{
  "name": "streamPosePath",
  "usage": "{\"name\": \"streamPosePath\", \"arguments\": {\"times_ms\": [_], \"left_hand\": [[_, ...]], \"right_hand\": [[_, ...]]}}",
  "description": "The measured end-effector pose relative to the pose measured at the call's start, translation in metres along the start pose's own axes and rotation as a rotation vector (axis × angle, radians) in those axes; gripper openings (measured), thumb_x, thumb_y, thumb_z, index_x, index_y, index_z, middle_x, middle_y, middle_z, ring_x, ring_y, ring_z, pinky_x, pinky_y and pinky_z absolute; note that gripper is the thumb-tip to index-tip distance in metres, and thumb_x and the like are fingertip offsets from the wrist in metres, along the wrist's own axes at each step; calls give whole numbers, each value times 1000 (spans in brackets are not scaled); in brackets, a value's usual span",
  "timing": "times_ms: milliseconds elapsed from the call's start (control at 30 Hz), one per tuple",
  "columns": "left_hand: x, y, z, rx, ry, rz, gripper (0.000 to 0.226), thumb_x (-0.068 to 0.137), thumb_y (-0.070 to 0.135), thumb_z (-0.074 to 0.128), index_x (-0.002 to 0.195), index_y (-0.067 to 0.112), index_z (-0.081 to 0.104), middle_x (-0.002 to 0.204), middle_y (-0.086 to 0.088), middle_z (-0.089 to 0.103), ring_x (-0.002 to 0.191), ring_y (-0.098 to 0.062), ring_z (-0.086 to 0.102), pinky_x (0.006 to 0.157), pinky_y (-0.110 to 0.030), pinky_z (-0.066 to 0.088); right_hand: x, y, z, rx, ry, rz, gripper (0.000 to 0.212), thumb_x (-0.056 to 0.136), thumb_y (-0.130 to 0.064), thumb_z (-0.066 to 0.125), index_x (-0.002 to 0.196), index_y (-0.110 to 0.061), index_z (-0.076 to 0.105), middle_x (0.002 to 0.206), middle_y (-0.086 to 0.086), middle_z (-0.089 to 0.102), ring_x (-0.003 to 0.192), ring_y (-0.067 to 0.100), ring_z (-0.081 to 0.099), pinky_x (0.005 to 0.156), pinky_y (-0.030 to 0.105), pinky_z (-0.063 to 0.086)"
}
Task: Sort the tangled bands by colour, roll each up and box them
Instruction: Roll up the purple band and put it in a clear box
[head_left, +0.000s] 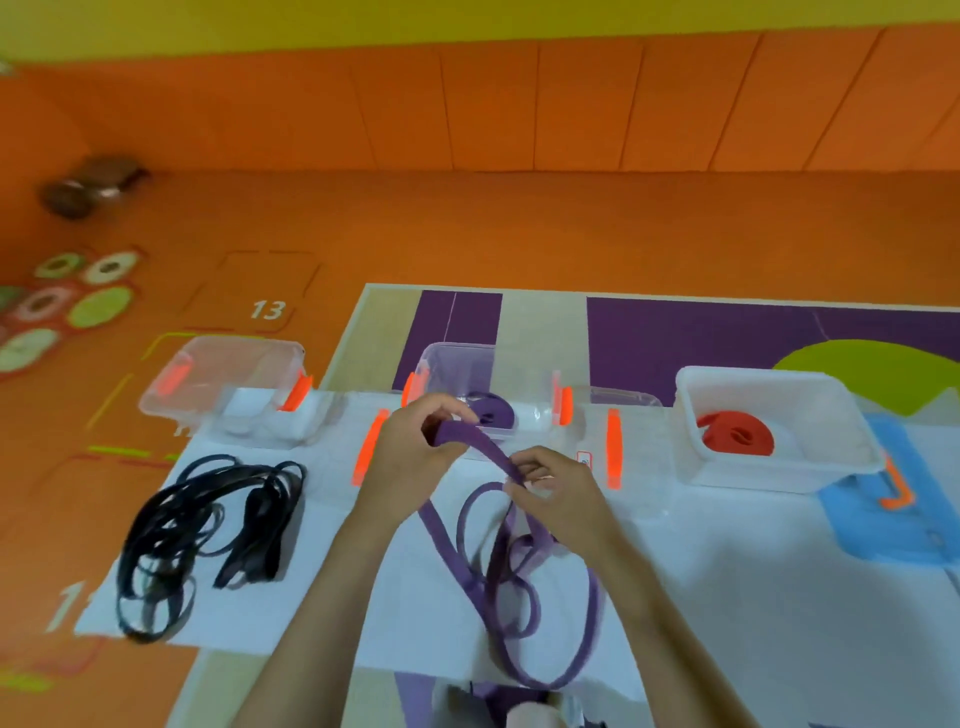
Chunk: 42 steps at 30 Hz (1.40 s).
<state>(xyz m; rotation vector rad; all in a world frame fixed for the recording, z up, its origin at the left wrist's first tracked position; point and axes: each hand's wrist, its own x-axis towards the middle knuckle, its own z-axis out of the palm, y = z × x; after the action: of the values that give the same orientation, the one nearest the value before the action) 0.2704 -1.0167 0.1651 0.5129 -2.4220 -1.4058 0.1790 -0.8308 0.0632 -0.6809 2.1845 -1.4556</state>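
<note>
a: what did the hands have?
b: from my remote seat i saw the left hand pinched on the end of a purple band, raised over the white sheet. the right hand gripped the same band a little further along, so a short stretch ran taut between them.

a: rest of it?
b: hung down and lay in loose loops on the sheet between the forearms — not rolled.

a: boxes?
b: clear box just behind the hands held a rolled purple band. white tub on the right held a rolled red band. another clear box at far left, half off the sheet — contents i couldn't tell. orange-clipped lids lay beside the middle box.

a: black ones?
b: tangled black bands sat in a heap on the sheet's left side, well apart from both hands, untouched.

a: surroundings?
b: orange floor, patterned mat under the sheet.
</note>
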Motion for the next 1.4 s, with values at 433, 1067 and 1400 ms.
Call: {"name": "streamPosePath", "arguments": {"times_ms": [433,1067,1400], "left_hand": [[-44,-31,-23,240,109,-214,36,82,-12,66,96,20,75,77,10,65,66,-6,56,64,-13,41],[-14,-72,-100,-102,194,-76,37,82,-15,60,91,18,74,77,12,69,64,-5,55,61,-15,42],[-14,-65,-117,-56,-31,70,41,103,9,53,91,46,66,68,14,57,63,-9,50,60,-29,38]], "right_hand": [[1,130,16,-390,-270,521,30,93,-22,74,118,-12,61,111,10,65,99,30,64,75,29,40],[-25,153,36,-51,515,792,12,88,-7,64,77,-11,59,75,20,71,70,40,74,70,54,64],[-24,109,100,-301,196,472,65,82,-19,86,140,-21,56,134,2,59,123,26,59,99,37,52]]}}
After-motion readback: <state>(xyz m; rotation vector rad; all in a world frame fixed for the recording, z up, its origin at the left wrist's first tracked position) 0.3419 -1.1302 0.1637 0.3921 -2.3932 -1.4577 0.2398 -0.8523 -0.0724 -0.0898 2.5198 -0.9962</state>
